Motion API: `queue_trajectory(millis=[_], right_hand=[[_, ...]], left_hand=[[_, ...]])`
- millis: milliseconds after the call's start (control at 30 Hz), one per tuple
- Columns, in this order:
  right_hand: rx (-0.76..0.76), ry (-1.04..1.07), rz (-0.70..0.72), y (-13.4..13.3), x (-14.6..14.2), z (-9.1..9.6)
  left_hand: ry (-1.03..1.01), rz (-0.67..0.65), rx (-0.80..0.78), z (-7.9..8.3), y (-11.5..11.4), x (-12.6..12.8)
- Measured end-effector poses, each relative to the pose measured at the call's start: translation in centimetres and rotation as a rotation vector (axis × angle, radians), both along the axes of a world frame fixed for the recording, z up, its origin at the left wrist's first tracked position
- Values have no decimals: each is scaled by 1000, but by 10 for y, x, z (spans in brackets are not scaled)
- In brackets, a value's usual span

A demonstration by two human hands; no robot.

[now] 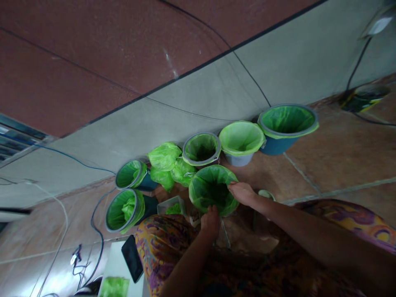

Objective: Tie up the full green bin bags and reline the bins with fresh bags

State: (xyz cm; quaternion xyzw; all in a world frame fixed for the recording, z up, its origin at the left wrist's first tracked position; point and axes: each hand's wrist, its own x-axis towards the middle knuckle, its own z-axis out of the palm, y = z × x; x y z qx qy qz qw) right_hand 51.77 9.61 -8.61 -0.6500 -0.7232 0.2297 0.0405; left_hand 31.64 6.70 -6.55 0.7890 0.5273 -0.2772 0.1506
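Note:
Directly in front of me, between my knees, stands a round bin whose rim is covered by a light green bin liner (196,194). The liner also drapes its inside, which is dark toward the bottom. My left hand (210,222) is closed on the near edge of the liner, its fingertips over the rim. On the right side of the same rim, my right hand (243,193) pinches the liner, fingers pointing inward. The bin's outer wall is mostly hidden by the liner and my hands.
Along the wall stand a dark lined bin (201,135), a grey lined bin (239,160) and a blue lined bin (275,145). Bunched green bags (164,156) lie left of them. A small tray (163,206), a lined bin (149,206), a phone (132,258) and cables (98,222) are leftward.

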Motion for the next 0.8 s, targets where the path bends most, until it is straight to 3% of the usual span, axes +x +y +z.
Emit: queue_trajectory(millis=[100, 200, 367, 533, 667, 800], right_hand=[[45, 63, 33, -7, -1, 23], [12, 150, 170, -24, -5, 30], [-20, 120, 320, -41, -17, 5], [-6, 70, 335, -34, -22, -23], [-1, 49, 334, -32, -16, -36], [8, 74, 348, -34, -12, -32]], left_hand=[[-149, 2, 128, 4, -11, -4], [-340, -91, 218, 1, -21, -2], [-340, -157, 181, -22, -23, 8], [-262, -191, 132, -43, -17, 7], [-228, -234, 88, -45, -12, 5], [-233, -388, 41, -37, 2, -8]])
